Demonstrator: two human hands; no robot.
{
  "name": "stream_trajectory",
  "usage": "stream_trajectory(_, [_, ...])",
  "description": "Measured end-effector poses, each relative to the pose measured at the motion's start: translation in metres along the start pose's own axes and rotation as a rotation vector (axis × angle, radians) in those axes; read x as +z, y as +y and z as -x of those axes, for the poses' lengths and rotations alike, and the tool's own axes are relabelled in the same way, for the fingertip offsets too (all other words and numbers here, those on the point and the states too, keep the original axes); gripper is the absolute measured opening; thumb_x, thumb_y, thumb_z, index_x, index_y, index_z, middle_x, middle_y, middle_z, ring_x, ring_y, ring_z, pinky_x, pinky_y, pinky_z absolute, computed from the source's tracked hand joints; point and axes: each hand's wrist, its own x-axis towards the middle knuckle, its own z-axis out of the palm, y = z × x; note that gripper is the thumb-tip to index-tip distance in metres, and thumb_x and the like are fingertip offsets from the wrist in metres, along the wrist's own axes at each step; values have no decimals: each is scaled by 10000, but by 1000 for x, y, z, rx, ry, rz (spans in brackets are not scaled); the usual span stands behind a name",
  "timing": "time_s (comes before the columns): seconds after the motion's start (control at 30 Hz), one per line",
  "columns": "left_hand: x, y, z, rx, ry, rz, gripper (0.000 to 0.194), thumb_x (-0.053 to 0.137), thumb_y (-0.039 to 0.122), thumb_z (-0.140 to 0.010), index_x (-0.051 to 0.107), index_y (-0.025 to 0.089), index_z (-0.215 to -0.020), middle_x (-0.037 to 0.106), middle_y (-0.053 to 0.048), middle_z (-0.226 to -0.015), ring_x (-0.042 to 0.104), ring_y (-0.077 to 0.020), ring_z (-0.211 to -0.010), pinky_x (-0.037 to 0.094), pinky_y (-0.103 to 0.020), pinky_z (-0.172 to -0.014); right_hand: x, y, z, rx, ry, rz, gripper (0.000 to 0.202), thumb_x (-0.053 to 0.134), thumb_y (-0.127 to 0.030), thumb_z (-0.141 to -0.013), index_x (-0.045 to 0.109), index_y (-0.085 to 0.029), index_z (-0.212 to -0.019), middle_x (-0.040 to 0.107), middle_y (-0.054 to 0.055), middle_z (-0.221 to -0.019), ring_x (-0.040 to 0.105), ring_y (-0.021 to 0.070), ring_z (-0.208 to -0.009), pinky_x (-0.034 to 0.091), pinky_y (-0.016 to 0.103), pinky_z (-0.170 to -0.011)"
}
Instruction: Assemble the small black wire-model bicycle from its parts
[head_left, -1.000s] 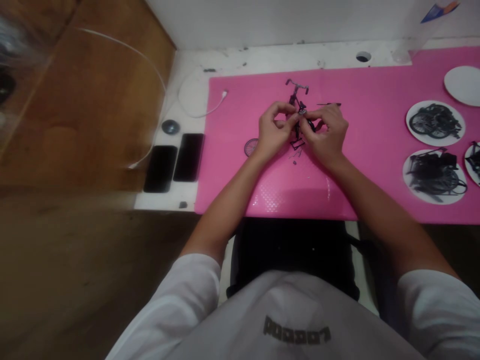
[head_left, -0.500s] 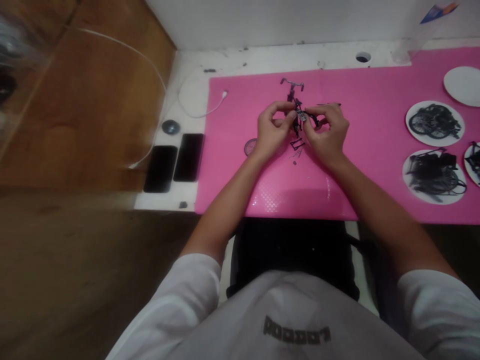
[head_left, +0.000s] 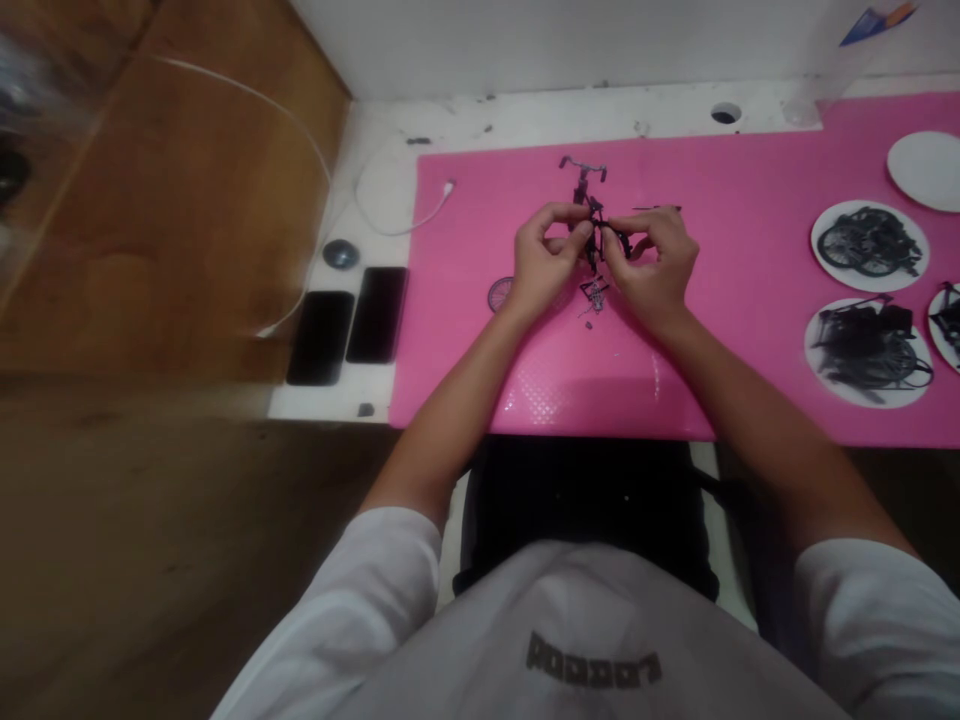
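Over the pink mat, a dark model bicycle is between my hands, its handlebar pointing away from me. My left hand is closed, thumb and fingertips pinching the bicycle's middle from the left. From the right, my right hand pinches at the same spot; its fingertips partly hide the frame. A small grey lattice-like part lies just below the bicycle among dark pieces. A tiny dark bit sits nearer me. Beside my left wrist is a small spoked wheel, partly covered.
At the right stand a plate with model wheels, a plate with black parts and a white plate. A thin dark tool lies behind my right hand. Two phones and a white cable are at the left.
The small grey lattice-like part, earlier at my fingertips, is now lower, by the dark pieces in front of the bicycle. Both hands and the bicycle stay nearly in place.
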Motion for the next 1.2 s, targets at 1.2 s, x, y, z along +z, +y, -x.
stream_trajectory(1.2, [-3, -4, -5, -51, -24, 44, 407, 851, 586, -945, 758, 242, -1142, 800, -78, -1107, 809, -177, -823, 697, -298, -715, -4, -11, 0, -119, -3, 14, 418, 547, -702, -1084, 776, -354, -1050, 823, 100, -1081, 669, 322, -1112, 600, 574, -934])
